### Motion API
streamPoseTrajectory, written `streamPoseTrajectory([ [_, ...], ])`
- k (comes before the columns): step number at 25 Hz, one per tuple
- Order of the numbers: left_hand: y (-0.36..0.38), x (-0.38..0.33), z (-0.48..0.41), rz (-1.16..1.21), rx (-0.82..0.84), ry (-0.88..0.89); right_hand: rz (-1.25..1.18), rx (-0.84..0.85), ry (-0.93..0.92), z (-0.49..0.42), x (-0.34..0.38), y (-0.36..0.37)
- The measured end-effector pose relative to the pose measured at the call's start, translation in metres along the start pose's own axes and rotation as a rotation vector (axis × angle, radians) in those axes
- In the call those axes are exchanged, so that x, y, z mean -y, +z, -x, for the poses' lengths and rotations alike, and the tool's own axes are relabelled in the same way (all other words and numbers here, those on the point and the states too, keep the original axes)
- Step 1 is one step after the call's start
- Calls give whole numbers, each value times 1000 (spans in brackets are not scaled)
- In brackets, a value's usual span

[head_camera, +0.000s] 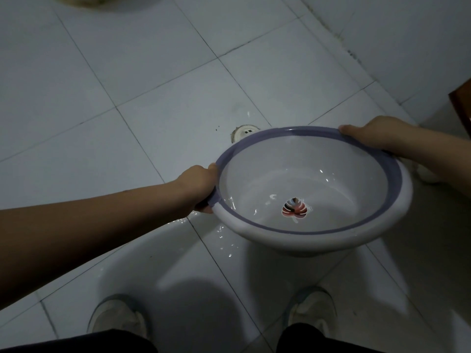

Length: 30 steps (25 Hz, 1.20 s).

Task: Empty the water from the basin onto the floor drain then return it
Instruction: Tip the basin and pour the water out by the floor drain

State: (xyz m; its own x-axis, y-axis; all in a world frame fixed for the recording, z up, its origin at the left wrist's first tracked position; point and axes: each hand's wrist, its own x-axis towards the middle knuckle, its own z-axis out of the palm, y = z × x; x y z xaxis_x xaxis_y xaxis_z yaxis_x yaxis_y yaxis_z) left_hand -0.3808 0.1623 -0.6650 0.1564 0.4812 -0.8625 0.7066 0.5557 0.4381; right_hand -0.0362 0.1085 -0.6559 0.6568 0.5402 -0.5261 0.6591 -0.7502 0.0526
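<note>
A white plastic basin with a purple rim and a red leaf sticker on its bottom hangs above the tiled floor, right of centre. A thin film of water glints inside it. My left hand grips the rim on the left side. My right hand grips the rim at the far right. The round floor drain lies just beyond the basin's far edge, partly hidden by the rim.
Wet patches shine on the floor tiles under and left of the basin. My two shoes stand at the bottom. A wall rises at the right, with a brown wooden edge beside it.
</note>
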Motion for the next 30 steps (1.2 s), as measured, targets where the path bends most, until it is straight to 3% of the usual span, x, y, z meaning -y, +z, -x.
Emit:
streamPoseTrajectory([
  [8, -2, 4, -7, 57, -18, -25, 14, 10, -11, 3, 7, -4],
  [13, -2, 10, -10, -21, -37, 63, 32, 17, -12, 5, 11, -4],
  [20, -3, 3, -3, 91, 0, -24, 54, 1, -17, 3, 13, -9],
  [30, -2, 5, -4, 123, 80, 33, 127, 5, -14, -2, 14, -19],
])
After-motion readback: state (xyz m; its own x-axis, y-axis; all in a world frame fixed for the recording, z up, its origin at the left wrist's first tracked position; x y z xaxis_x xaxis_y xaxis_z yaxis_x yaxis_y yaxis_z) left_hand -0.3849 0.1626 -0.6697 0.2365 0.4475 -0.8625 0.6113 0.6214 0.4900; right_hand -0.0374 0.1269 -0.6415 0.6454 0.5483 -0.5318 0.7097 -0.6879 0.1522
